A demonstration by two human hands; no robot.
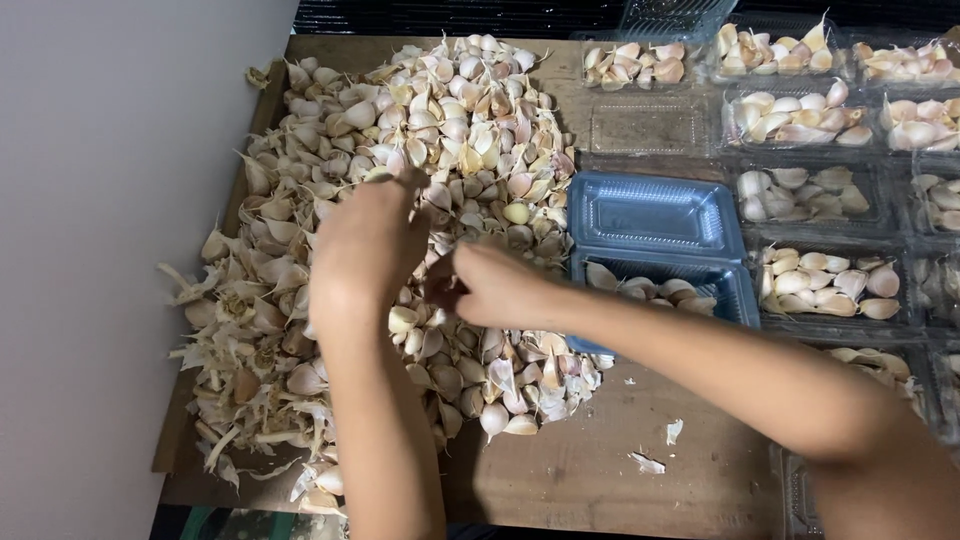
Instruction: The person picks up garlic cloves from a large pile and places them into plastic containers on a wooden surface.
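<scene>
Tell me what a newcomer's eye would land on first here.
First, the big heap of garlic cloves spread over the left half of the wooden board, with the left hand and right hand both down in it. Next, the open blue-tinted plastic box beside the heap, and to its right rows of clear boxes already filled with cloves.

Brown board worktop (pixel 580 470), loaded.
Large heap of garlic cloves (pixel 440 170) across the left half; dry papery skins (pixel 235 350) along its left edge; clear plastic trays (pixel 820 280) of cloves in rows at right; blue open tray (pixel 655 215) beside the heap; stray skin scraps (pixel 648 462) on bare board.
</scene>
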